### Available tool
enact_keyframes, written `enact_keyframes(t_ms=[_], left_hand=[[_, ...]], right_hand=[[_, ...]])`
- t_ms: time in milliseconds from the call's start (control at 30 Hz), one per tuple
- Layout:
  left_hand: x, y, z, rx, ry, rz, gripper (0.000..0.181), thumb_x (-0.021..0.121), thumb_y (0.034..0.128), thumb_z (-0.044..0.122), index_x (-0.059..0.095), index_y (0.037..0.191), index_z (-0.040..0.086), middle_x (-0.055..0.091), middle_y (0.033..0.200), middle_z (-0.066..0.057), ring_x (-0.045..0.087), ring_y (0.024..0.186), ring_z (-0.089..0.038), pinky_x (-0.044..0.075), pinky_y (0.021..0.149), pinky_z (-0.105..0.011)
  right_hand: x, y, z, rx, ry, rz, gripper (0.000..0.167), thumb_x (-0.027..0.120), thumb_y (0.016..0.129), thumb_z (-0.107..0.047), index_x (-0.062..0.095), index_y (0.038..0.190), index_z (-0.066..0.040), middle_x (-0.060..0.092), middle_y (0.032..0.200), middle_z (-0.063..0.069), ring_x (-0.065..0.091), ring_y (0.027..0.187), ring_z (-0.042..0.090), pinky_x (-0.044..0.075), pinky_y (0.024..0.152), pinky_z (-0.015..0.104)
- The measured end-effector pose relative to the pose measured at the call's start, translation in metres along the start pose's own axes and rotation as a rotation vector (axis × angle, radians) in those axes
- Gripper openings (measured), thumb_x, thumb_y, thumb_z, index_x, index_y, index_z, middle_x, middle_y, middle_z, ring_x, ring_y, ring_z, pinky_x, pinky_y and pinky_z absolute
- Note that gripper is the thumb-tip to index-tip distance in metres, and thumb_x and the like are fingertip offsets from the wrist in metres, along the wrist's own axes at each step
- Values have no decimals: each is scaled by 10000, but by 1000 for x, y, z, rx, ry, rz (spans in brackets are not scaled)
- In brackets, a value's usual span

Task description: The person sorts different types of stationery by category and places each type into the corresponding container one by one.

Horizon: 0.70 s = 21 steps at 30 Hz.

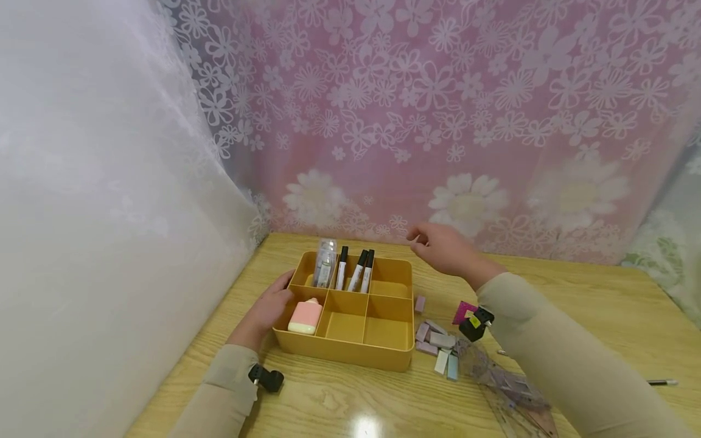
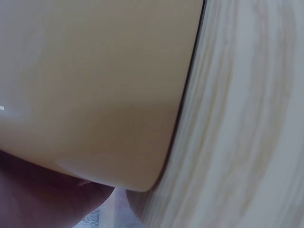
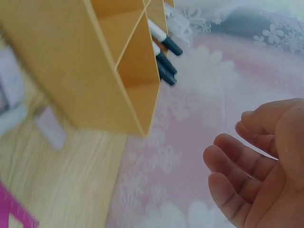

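A yellow organizer point(image 1: 350, 356) with six compartments stands on the table. My left hand point(image 1: 269, 307) grips its left side, thumb at the rim; in the left wrist view that hand point(image 2: 45, 194) touches the organizer wall point(image 2: 95, 95). My right hand point(image 1: 446, 248) hovers beyond the organizer's back right corner, holding nothing; its fingers are loosely bent in the right wrist view, hand point(image 3: 266, 166). Several black-capped markers point(image 1: 357, 271) stand in the back middle compartment, clear items point(image 1: 325, 264) in the back left. A pink-and-cream bottle point(image 1: 305, 316) lies in the front left one.
Right of the organizer lie several small erasers point(image 1: 441, 340), a magenta item point(image 1: 463, 312) and transparent purple rulers or bags point(image 1: 506, 386). A pen point(image 1: 662, 382) lies further right. A floral curtain point(image 1: 383, 121) hangs behind the table, a white one point(image 1: 120, 182) at left.
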<state>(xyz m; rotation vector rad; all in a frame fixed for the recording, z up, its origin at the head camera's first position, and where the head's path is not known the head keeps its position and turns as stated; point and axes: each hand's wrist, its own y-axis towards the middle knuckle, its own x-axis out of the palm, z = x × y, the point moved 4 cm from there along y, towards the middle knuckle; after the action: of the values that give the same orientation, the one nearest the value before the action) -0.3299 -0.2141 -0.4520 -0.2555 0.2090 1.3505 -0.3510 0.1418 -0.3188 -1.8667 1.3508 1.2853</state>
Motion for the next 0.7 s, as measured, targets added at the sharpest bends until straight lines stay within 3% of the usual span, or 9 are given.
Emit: enact_keyframes(t_ms=[200,333,700], left_hand=[[0,1,-3,-26,10,4,631,365,1017,152,216,1630,159,231,1652,-113,164,1511,-331,134,1190,-576],[0,3,0,-10,32,-2,632,356,1013,147,216,1629,150,228,1652,-118,160,1511,-334,135,1191,-571],[-1,0,2,2,41,-7,641,359,1003,115,209,1626,111,218,1650,-159,144,1511,-366,115,1189,-581]], right_hand=[[-16,-23,27,19,-25,-10,257,573,1022,-191,636,1230,-54,676,1089,124,642,944,288,541,822,504],[-24,-41,47,41,-22,-33,281,578,1019,-197,636,1248,-45,667,1107,122,639,965,282,539,821,507],[-30,-90,108,109,-39,-62,285,641,972,-173,644,1209,-16,661,1039,88,637,910,259,542,761,479]])
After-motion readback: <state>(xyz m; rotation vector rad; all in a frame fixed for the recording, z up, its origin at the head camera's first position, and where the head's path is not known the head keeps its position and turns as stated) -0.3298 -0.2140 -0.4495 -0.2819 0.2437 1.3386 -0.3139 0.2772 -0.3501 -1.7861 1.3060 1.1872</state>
